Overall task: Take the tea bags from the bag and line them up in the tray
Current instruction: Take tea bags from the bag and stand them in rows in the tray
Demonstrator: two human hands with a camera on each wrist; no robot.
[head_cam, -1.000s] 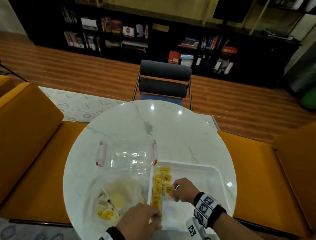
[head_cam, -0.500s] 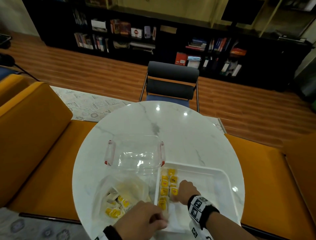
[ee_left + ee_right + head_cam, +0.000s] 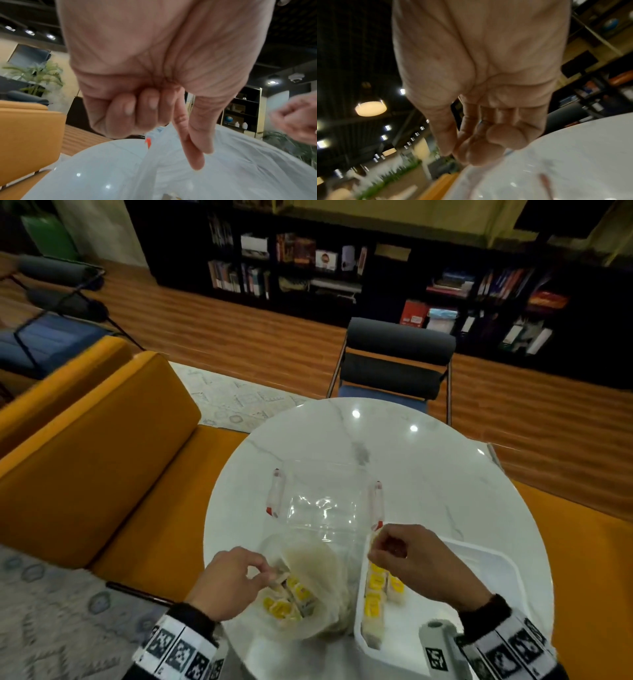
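A clear plastic bag (image 3: 318, 570) lies on the table left of the white tray (image 3: 479, 553), with several yellow-tagged tea bags (image 3: 287, 601) inside it. More tea bags (image 3: 375, 587) stand in two short rows along the tray's left wall. My left hand (image 3: 270, 575) pinches the bag's near-left edge; in the left wrist view the thumb and forefinger of the left hand (image 3: 200, 159) press the film while the other fingers curl in. My right hand (image 3: 383, 546) hovers over the tray's far-left corner with its fingers curled. In its own wrist view the right hand (image 3: 471, 152) holds nothing.
A clear lidded container (image 3: 325, 501) with red clips stands just beyond the bag. The round marble table (image 3: 428, 467) has orange benches (image 3: 102, 457) on both sides and a dark chair (image 3: 394, 361) at its far edge. A grey object (image 3: 442, 642) stands at the tray's near edge.
My right hand has left the tea bags in the tray and risen toward the tray's far-left corner. My left hand has shifted left from the tray's front edge to the bag. The view swung left.
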